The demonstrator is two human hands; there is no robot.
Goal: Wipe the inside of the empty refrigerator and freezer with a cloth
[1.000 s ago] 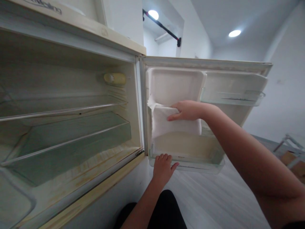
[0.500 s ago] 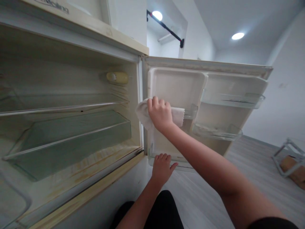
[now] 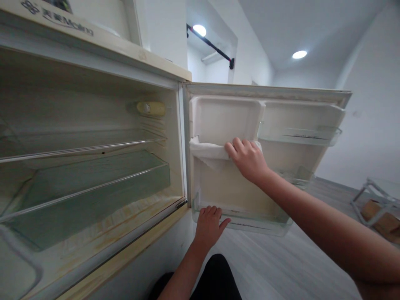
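Observation:
An opened fridge door [image 3: 225, 116] stands to the right of the fridge cavity. My right hand [image 3: 246, 158] grips a white cloth [image 3: 209, 151], which lies along the middle shelf area on the door's left half. Part of that shelf is hidden under cloth and fingers. Below, my left hand [image 3: 211, 223] has its fingers hooked over the edge of the clear bottom door shelf [image 3: 256, 225], with the thumb spread to the right.
Inside the stained fridge are a glass shelf [image 3: 84, 146] and a clear greenish drawer [image 3: 93, 200]. More clear shelves [image 3: 300, 135] are on the door's right half. A metal-framed stand [image 3: 375, 204] holding a brown box is on the floor at right.
My right hand has moved right along the door, and the cloth now stretches out to its left. My left hand keeps its place on the bottom shelf. The view has shifted slightly.

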